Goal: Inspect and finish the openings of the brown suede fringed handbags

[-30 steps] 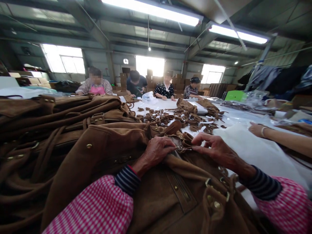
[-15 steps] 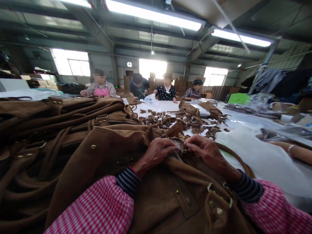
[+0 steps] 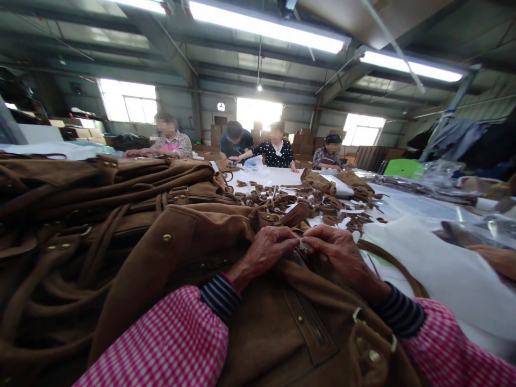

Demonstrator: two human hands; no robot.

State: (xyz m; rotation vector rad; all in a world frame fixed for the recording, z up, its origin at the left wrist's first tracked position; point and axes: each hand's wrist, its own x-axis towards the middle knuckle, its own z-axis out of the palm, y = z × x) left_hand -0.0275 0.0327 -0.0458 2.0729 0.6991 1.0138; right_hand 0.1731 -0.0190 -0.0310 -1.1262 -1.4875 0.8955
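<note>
A brown suede-like bag (image 3: 258,338) with a zipped slit and brass-coloured fittings lies right in front of me. Over its upper edge, my left hand (image 3: 271,248) is closed in a pinch, fingertips pointing right. Facing it, my right hand (image 3: 341,255) pinches too, and the fingertips of both almost meet. What sits between them is small and mostly covered; I cannot make it out. Just beyond the fingers is a rounded brown leather strap end (image 3: 296,215). A curved brown handle (image 3: 397,263) arches to the right of my right hand.
Brown bags (image 3: 100,215) are heaped on the left. Several small brown straps with white tags (image 3: 278,201) lie scattered ahead on the white table (image 3: 278,174). White sheeting (image 3: 435,269) covers the right side, near another person's arm (image 3: 495,259). Several people work across the table.
My hands have come closer together, narrowing the gap between the fingertips. The pale round piece seen between them is now mostly hidden. The view has shifted slightly left. A co-worker across the table has stretched an arm sideways.
</note>
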